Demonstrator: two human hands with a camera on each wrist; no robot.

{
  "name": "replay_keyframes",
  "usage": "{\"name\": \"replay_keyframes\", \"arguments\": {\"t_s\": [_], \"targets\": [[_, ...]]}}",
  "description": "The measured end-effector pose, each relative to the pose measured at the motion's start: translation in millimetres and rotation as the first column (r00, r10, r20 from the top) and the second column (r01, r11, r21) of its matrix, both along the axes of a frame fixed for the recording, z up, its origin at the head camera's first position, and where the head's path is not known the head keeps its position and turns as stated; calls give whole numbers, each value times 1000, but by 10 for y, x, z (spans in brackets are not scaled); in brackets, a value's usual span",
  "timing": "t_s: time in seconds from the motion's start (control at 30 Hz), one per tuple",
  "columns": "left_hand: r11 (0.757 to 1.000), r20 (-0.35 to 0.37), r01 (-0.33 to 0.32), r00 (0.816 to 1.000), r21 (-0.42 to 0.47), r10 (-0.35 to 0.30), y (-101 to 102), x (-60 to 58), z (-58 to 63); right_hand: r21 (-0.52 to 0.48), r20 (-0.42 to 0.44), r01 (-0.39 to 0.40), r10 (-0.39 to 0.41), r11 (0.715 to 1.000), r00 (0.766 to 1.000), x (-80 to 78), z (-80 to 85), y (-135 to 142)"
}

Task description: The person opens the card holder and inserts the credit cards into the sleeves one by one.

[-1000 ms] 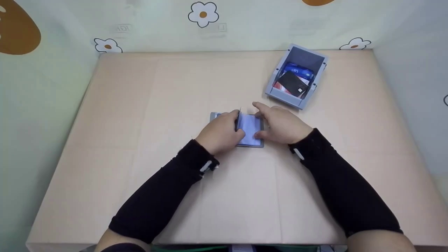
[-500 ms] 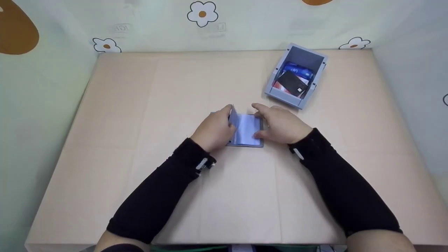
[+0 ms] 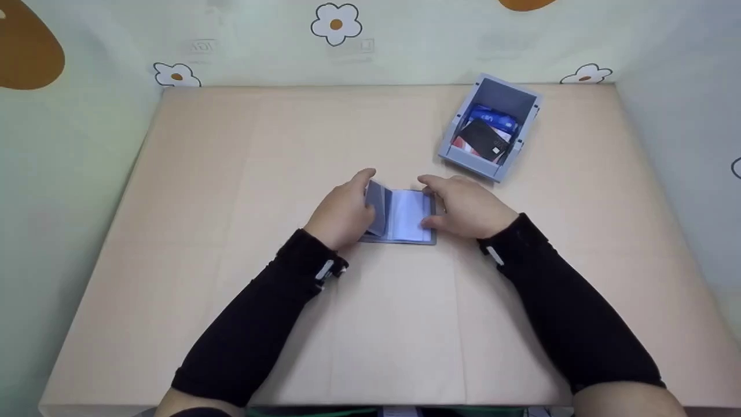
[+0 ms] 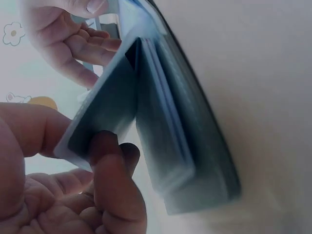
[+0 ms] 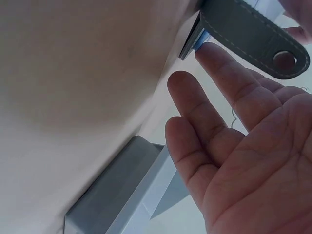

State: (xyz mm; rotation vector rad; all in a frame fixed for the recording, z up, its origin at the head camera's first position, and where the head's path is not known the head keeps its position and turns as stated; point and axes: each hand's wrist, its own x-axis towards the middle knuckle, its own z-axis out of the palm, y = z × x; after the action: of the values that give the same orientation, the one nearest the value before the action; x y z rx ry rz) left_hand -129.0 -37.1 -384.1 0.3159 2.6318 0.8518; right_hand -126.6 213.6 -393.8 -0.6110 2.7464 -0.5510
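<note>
A grey card holder (image 3: 428,237) lies unfolded on the table, its clear plastic sleeves spread. My left hand (image 3: 341,217) pinches a sleeve page (image 4: 107,102) between thumb and fingers, holding it tilted up on the left side. Behind that page, more sleeves (image 4: 163,126) lie against the cover in the left wrist view. My right hand (image 3: 472,205) rests at the holder's right edge, thumb on the flat right sleeve (image 3: 408,214) and fingers extended around the far corner. In the right wrist view, a stitched strap with a snap (image 5: 263,39) juts out above those fingers.
A grey bin (image 3: 472,165) stands at the back right, behind my right hand. Inside it lie a black card (image 3: 483,139) with a chip, a blue packet-like item (image 3: 495,117) and something red and white. A pale cloth covers the table (image 3: 243,174).
My left hand has moved left, turning the sleeve page over from near the middle toward the left side. More of the right sleeve now shows. My right hand has stayed in place.
</note>
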Motion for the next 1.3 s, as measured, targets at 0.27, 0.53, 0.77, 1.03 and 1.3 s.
{"name": "replay_keyframes", "arguments": {"t_s": [0.27,0.53,0.77,1.03,1.3], "targets": [[1000,-3,-5,1000,-16,5,-93,0,-67,-8,-14,20,-20,1000,1000,-10,13,18],[999,-4,-30,1000,-18,30,-171,-1,-120,-114,16,202,-202,973,979,-30,217,89],[999,-13,-13,1000,-41,12,-197,-2,-126,-90,-21,329,-332,940,943,-151,532,226],[995,-38,24,999,-96,-28,-208,25,-83,211,-33,356,-357,911,933,-677,765,474],[987,-48,84,995,-139,-92,-193,8,4,470,-19,275,-302,839,953,-1063,640,539]]}}
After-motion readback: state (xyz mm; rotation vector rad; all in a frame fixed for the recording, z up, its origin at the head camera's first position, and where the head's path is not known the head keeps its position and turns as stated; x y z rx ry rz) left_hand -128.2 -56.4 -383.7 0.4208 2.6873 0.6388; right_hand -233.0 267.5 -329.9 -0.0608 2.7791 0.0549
